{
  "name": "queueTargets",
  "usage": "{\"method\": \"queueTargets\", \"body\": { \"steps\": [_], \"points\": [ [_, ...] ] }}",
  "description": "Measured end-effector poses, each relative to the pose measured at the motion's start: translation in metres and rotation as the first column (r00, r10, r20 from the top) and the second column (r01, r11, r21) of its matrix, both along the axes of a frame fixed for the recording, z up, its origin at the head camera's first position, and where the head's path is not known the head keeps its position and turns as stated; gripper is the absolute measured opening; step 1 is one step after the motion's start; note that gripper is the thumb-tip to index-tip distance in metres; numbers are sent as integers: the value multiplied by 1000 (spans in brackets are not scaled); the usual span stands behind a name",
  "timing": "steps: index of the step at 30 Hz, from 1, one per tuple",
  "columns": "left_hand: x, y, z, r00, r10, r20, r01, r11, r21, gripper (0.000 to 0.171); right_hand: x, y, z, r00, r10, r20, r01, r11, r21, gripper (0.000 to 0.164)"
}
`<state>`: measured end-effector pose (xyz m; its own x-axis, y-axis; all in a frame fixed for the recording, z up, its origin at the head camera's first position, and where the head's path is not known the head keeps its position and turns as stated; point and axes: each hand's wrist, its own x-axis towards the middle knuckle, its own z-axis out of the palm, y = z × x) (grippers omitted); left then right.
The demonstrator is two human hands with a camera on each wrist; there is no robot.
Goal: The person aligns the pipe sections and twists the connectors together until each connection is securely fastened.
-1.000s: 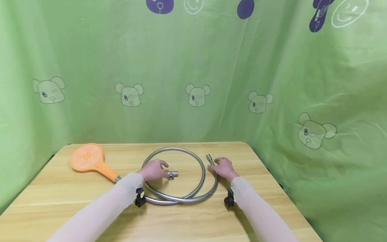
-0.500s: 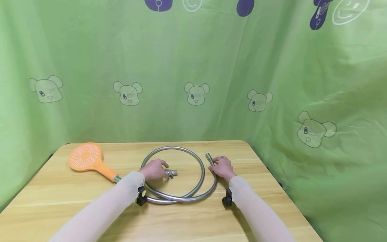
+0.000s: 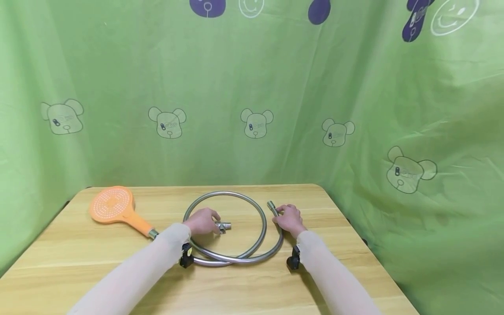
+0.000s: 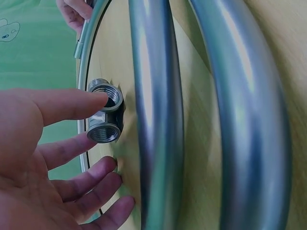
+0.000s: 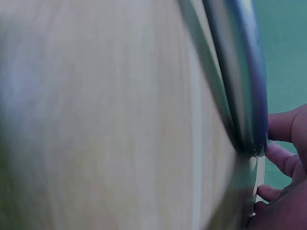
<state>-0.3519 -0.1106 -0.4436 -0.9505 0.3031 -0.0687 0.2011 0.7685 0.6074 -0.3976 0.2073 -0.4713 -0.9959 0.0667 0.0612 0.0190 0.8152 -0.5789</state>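
In the head view my left hand (image 3: 201, 221) is at a small metal tee fitting (image 3: 223, 226) with threaded openings. The left wrist view has the thumb lying over one side of this fitting (image 4: 103, 128) and the index fingertip at its other side, while the remaining fingers spread loosely. My right hand (image 3: 290, 219) pinches a silver shower hose (image 3: 264, 218) just below its metal end connector (image 3: 271, 204). From the right wrist, thumb and index finger meet the edge of the hose (image 5: 252, 81); their tips are partly hidden.
An orange shower head (image 3: 114, 205) lies at the left, its handle toward the hose. The hose makes a large loop around the fitting on the wooden table (image 3: 236, 293). A green curtain (image 3: 220, 157) hangs behind and along the sides.
The left index finger and thumb have drawn slightly closer about the fitting. The right fingers have settled onto the hose near its connector. Hose, fitting and shower head stay in place.
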Motion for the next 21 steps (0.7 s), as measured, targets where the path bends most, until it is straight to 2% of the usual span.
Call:
{"method": "queueTargets", "body": {
  "steps": [4, 9, 21],
  "points": [
    [0, 1, 0, 1000, -6, -11, 6, 1000, -15, 48, 3, -2, 1, 1000, -5, -7, 4, 1000, -26, 42],
    [1, 2, 3, 1000, -7, -22, 6, 999, -35, 39, 0, -2, -2, 1000, -6, -13, 5, 999, -41, 42],
    [-2, 4, -1, 999, -10, -32, 8, 998, -59, 32, 1, -1, 1, 1000, 15, -13, -16, 995, -101, 40]
  ]
}}
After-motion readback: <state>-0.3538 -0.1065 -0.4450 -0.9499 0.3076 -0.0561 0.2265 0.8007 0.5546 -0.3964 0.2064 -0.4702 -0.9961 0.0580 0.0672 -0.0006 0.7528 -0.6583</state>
